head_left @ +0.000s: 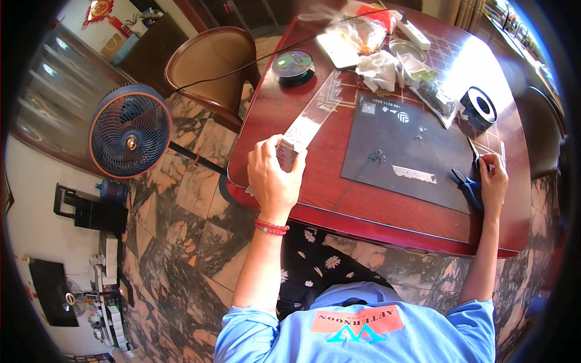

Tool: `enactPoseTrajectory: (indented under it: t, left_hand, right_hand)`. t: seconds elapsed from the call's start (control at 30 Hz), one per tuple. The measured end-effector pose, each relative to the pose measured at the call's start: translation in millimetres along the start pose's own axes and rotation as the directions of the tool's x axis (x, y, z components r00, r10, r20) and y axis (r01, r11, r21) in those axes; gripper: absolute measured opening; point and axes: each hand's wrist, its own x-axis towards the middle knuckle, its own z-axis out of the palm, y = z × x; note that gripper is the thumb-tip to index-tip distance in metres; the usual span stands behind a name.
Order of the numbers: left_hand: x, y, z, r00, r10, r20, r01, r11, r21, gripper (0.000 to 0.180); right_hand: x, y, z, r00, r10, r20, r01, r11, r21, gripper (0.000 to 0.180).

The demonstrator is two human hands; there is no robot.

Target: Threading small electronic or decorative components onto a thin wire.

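My left hand (pixel 272 178) pinches the near end of a long clear plastic bag (pixel 310 118) with small whitish contents, at the table's left side. On the right, the fingers of my right hand (pixel 495 175) are closed at the end of a thin pointed tool (pixel 472 149); its exact kind is unclear. Just beside that hand lie blue-handled pliers (pixel 468 189), partly over the edge of a dark mat (pixel 369 148). A pale flat strip (pixel 414 175) and a small dark tangle of wire or thread (pixel 377 156) rest on the mat.
A green-and-black spool (pixel 293 65) sits at the back left, a black-and-white spool (pixel 480 109) at the right. Crumpled tissue (pixel 379 70), plastic bags and a power strip (pixel 414 33) crowd the table's far end. A fan (pixel 131 133) and a chair (pixel 212 63) stand left.
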Motion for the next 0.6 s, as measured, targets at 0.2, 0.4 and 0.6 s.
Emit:
enactPoseTrajectory:
  t: [0.2, 0.4, 0.6]
  left_hand:
    - [-0.1, 1.4, 0.0, 1.000, -0.015, 0.007, 0.015, 1.000, -0.002, 0.048]
    - [-0.2, 2.8, -2.4, 1.000, -0.016, 0.002, 0.016, 0.999, 0.030, 0.047]
    - [0.9, 3.9, -2.7, 1.000, -0.020, 0.007, 0.020, 0.999, 0.033, 0.047]
  right_hand:
    - [-0.1, -0.4, -0.3, 0.999, -0.029, -0.013, 0.029, 1.000, 0.006, 0.006]
    - [0.0, 1.1, 1.1, 1.000, -0.017, 0.002, 0.017, 1.000, -0.001, 0.005]
    - [0.2, 4.8, 1.7, 1.000, -0.015, 0.000, 0.015, 1.000, 0.003, 0.005]
